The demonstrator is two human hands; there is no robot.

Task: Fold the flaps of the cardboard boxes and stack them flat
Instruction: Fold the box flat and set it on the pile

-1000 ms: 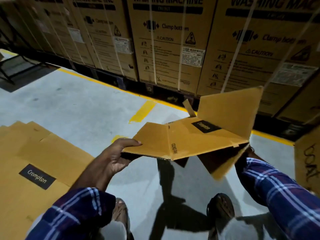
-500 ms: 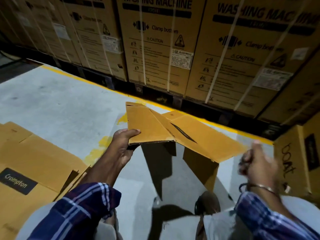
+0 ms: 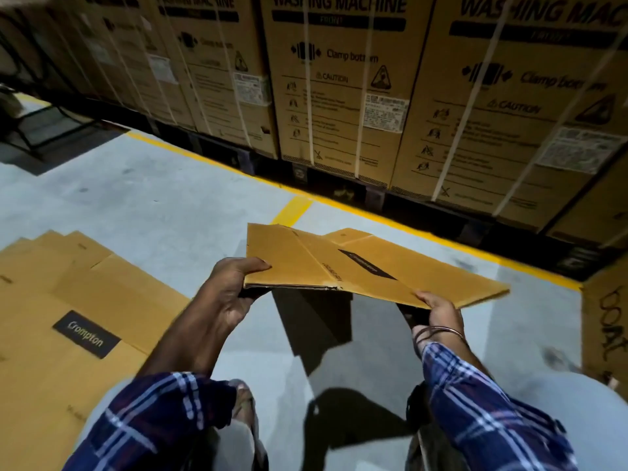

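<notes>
Left hand (image 3: 227,290) fingers pinch flattened box (image 3: 356,266) edge | right hand (image 3: 438,309) fingers pinch near edge

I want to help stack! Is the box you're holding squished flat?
Yes, flat: the cardboard box shows thin edges, held by left hand and right hand.

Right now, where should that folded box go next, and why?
Probably swing it left onto the Crompton pile. The flattened box already looks folded flat, the left hand and right hand grip its near edge, and the pile lies on the floor just left.
</notes>
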